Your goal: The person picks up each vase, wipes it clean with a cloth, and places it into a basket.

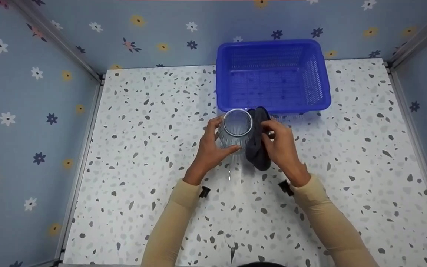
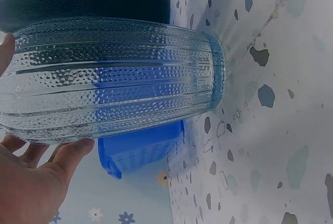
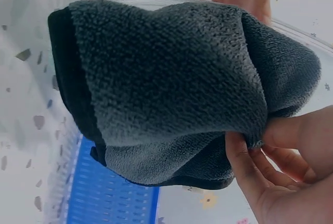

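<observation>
A clear ribbed glass vase (image 1: pixel 237 138) with a dotted texture stands upright, its round rim facing up in the head view. My left hand (image 1: pixel 210 147) grips it near the top, thumb on the near side and fingers round the far left. The vase's base (image 2: pixel 217 73) is at the tabletop; whether it touches cannot be told. My right hand (image 1: pixel 281 142) pinches a dark grey cloth (image 3: pixel 166 73), folded and fuzzy with a black edge. The cloth hangs along the vase's right side, and hides part of the vase and left hand in the right wrist view.
A blue plastic basket (image 1: pixel 272 111) with perforated walls stands just beyond the hands, against the back panel. The speckled white tabletop (image 1: pixel 146 148) spreads to both sides. Flowered blue panels (image 1: pixel 20 111) enclose it at the back, left and right.
</observation>
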The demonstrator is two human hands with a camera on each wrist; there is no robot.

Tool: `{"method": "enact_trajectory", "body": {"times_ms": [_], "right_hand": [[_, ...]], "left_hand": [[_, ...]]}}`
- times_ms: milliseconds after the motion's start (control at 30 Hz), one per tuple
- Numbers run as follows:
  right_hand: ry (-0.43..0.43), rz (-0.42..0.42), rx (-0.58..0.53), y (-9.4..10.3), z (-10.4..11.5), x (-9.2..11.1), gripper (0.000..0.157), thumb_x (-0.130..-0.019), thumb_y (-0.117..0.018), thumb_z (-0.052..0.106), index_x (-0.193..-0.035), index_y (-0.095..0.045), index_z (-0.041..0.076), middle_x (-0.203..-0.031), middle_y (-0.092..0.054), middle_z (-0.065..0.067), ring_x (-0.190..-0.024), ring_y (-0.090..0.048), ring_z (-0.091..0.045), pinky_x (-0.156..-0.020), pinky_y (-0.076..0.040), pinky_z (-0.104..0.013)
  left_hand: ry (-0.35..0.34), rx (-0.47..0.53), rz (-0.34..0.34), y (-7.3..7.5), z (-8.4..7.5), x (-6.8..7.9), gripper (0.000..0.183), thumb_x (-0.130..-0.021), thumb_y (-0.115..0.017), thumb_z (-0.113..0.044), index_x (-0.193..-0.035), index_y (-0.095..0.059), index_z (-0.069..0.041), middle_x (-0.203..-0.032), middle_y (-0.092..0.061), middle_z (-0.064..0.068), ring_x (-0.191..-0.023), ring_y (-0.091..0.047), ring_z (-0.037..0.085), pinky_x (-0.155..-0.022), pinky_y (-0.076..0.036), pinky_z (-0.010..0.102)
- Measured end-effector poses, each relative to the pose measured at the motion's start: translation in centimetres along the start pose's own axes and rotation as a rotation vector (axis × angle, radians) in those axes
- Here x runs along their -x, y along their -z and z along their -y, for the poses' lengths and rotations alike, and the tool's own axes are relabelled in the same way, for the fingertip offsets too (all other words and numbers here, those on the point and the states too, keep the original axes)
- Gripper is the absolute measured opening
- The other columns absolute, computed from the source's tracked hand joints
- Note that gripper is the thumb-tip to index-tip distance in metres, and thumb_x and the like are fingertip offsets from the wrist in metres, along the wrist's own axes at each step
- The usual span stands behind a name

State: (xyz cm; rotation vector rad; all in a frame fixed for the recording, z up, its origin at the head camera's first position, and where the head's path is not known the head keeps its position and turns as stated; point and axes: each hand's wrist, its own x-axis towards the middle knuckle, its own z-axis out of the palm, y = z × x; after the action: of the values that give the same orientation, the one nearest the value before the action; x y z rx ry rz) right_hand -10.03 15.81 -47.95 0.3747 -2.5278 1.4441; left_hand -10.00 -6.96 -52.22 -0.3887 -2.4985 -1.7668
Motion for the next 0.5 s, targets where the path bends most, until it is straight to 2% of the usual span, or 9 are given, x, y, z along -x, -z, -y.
{"method": "enact_trajectory", "body": {"times_ms": [233,500], "right_hand": [[-0.027,0.005,-0.014,-0.5,-1.2,0.5,0.021,-0.092,-0.066,-0.018,-0.111,-0.071,-0.009,-0.105,-0.073,-0.025,-0.097,-0.073,-0.037,-0.077,-0.063,-0.049],[-0.084,0.053,0.037,-2.0,-3.6,0.9,0.02,-0.092,-0.065,-0.017,-0.107,-0.072,-0.007,-0.099,-0.075,-0.024,-0.091,-0.072,-0.039,-0.079,-0.06,-0.049]], "left_hand": [[0.007,0.01,0.001,0.0,0.1,0.0,0.095,-0.079,-0.096,-0.026,-0.154,-0.04,-0.009,-0.162,-0.044,0.011,-0.147,-0.045,0.028,-0.116,-0.047,0.044],[-0.002,-0.018,-0.006,0.0,0.0,0.0,0.096,-0.079,-0.096,-0.029,-0.154,-0.041,-0.007,-0.161,-0.045,0.011,-0.146,-0.046,0.029,-0.114,-0.049,0.043]]}}
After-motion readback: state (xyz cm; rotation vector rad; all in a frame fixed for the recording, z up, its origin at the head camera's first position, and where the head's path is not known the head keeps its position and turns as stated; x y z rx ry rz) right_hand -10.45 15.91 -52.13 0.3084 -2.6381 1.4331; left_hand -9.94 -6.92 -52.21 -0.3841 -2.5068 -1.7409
